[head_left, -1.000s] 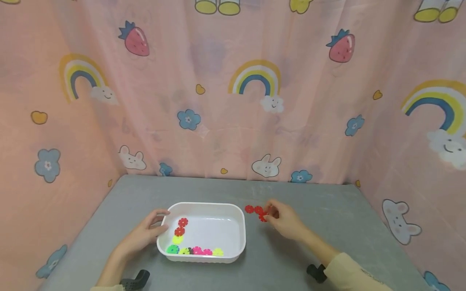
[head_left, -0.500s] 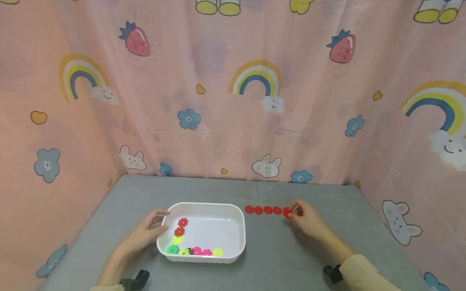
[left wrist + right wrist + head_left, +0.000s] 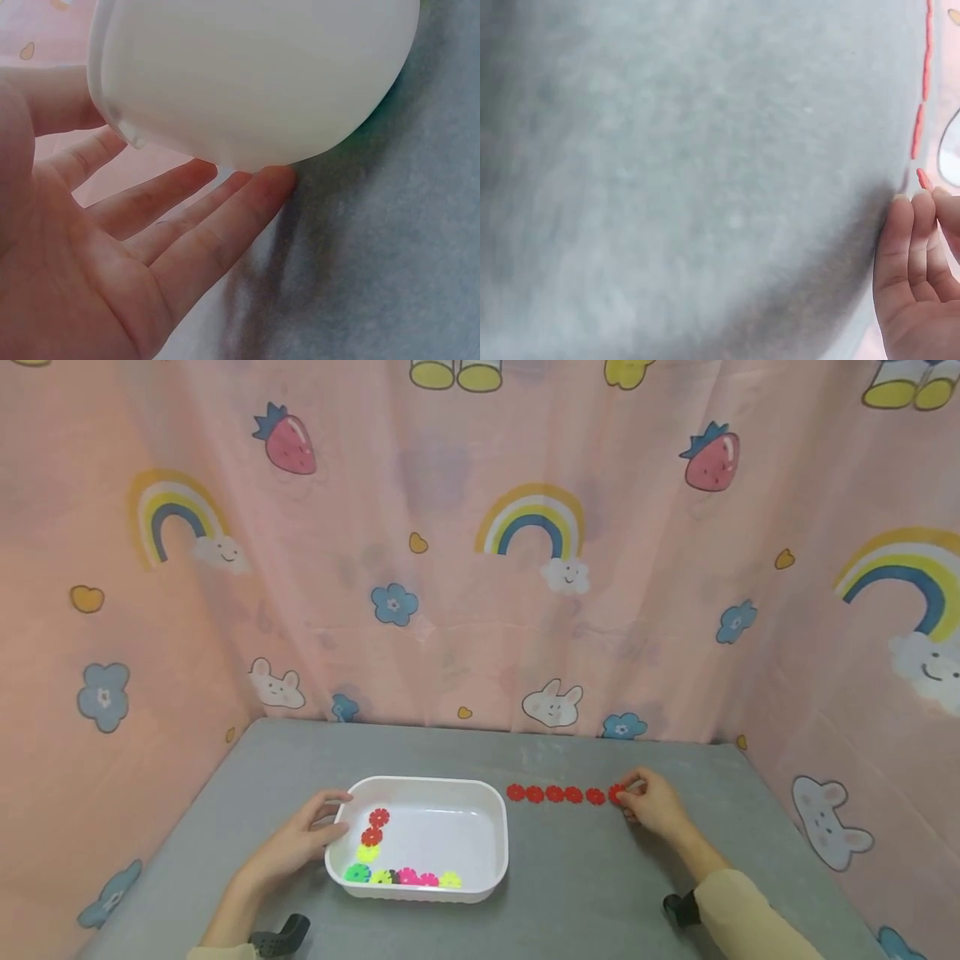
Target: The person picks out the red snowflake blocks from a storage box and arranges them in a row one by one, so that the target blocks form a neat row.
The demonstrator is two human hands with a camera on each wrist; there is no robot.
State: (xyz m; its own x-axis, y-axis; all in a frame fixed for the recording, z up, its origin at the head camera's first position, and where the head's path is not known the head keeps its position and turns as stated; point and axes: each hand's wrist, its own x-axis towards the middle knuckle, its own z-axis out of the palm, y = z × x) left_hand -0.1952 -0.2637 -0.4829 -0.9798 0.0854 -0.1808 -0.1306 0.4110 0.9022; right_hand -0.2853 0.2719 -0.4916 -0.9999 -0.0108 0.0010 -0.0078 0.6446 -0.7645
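Observation:
Several red flower-shaped discs lie in a row on the table to the right of the white tray. At the right end of that row my right hand pinches one more red disc between thumb and fingers; the right wrist view shows this disc tilted at the fingertips. My left hand touches the tray's left side, its fingers lightly bent and spread. From the left wrist view, fingertips of this hand meet the tray's outer wall.
Inside the tray, two red discs lie at the left, with yellow, green and pink discs along the near side. Grey table surrounds the tray. A pink patterned curtain hangs behind and at both sides.
My right hand has moved rightward along the row, leaving more red discs lying there, and now pinches another at its right end. My left hand has stayed at the tray.

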